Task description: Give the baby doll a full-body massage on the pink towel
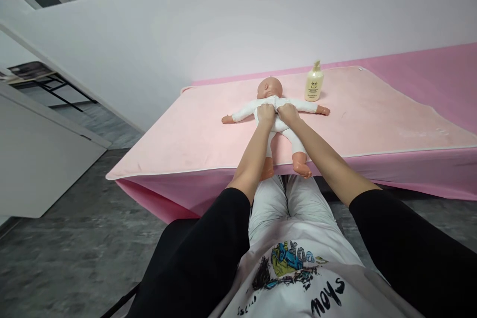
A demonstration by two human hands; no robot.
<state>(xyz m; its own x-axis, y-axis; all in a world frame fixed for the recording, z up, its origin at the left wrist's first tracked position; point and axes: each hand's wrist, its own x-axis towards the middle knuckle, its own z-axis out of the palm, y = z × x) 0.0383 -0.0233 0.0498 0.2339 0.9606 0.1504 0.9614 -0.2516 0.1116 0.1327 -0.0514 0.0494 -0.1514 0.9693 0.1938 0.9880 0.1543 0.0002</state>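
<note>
A baby doll (pixel 283 121) in a white suit lies stretched out on the pink mat, its bald head turned to the left and both arms spread wide. On the middle of its body, my left hand (pixel 266 113) is closed, knuckles up, with curled fingers against the white cloth. My right hand (pixel 287 113) is closed right beside it, the two nearly touching. Both sets of fingertips are hidden under the hands. The doll's legs point towards me, and its feet reach past the mat's front edge. Right of its head stands a pale yellow pump bottle (pixel 313 83).
A light pink mat (pixel 179 134) covers much of the table, over a darker pink cloth (pixel 450 77). Behind the table rises a white partition (pixel 231 30). At the left are a white panel (pixel 40 159) and the grey floor (pixel 74 243).
</note>
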